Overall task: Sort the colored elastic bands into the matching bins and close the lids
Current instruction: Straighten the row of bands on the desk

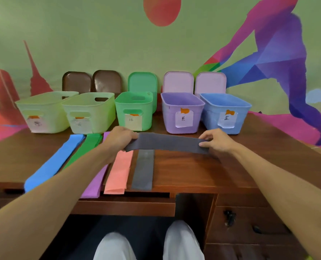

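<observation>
Fingers (131,136) of the left hand (120,138) are curled round one end of a grey band (167,142), while its other end is pinched by the right hand (217,140). It is held stretched above the table (231,166), in front of the purple bin (182,111). A second grey band (143,169) is laid flat beneath.

surface: brown wooden desk (193,169) | rear row: two pale yellow-green plastic bins (49,121) (103,117), green bin (148,119), purple bin (171,117), blue bin (210,117) | front, lying flat: blue elastic band (54,164), green band (88,145), purple band (94,186), salmon band (119,171), grey band (143,171)
</observation>
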Demonstrator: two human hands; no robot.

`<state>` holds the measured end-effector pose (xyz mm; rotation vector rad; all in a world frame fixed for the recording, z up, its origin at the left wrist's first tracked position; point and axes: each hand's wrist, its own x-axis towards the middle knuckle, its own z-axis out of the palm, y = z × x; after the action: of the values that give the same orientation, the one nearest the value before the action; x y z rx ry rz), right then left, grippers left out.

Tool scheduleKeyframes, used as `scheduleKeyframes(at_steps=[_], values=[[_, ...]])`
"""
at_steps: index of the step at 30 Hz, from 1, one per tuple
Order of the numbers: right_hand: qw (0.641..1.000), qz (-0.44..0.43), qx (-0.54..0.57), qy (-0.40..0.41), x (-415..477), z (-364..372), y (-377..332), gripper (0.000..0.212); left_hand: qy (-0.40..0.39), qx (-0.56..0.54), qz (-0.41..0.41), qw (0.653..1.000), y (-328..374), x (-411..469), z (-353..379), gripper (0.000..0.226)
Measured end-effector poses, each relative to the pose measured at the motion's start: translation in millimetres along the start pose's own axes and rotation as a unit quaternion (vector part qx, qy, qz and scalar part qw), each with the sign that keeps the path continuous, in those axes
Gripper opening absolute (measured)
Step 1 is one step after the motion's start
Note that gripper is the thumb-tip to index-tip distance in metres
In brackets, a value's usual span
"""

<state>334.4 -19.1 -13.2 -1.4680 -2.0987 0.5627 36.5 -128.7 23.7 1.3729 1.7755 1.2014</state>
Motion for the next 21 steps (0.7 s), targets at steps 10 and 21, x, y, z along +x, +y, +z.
scheduleKeyframes(at_steps=[10, 21], values=[[0.984, 0.061, 0.149, 0.075, 26.2, 16.7, -49.5, 0.028, -0.041, -0.031, -0.071, 0.996, -33.9, -29.3, -40.8, 0.015], [0.995, -0.027, 0.036, 0.092, 79.6, 68.3, -83.5, 0.031, -0.279, -0.018, -0.092, 0.956, -35.9, -53.0, -19.6, 0.01]])
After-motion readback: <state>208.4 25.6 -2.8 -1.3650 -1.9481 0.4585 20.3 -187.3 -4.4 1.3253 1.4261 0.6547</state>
